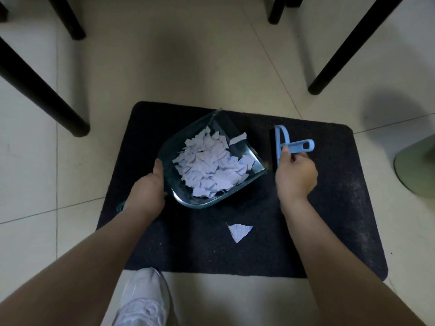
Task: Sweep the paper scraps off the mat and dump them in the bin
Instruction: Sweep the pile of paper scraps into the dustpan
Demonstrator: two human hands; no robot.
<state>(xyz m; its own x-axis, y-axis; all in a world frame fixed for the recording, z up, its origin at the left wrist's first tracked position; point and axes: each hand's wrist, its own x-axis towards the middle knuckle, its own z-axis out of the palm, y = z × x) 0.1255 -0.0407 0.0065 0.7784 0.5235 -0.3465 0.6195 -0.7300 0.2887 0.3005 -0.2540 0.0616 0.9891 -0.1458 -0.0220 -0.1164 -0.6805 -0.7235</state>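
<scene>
A dark mat (pixel 329 208) lies on the tiled floor. On it rests a clear teal dustpan (pixel 249 170) heaped with several white paper scraps (pixel 209 165). My left hand (pixel 148 187) grips the dustpan at its left rear, by the handle. My right hand (pixel 294 175) holds a light blue brush (pixel 284 142) just right of the pan's mouth, bristles down on the mat. One loose paper scrap (pixel 239 231) lies on the mat nearer me, between my forearms. A pale green rounded object (pixel 416 165), possibly the bin, shows at the right edge.
Black furniture legs stand on the floor at far left (pixel 47 107), top left (pixel 68 20) and right (pixel 348 50). My white shoe (pixel 143 300) is at the mat's near edge. Pale tiles surround the mat.
</scene>
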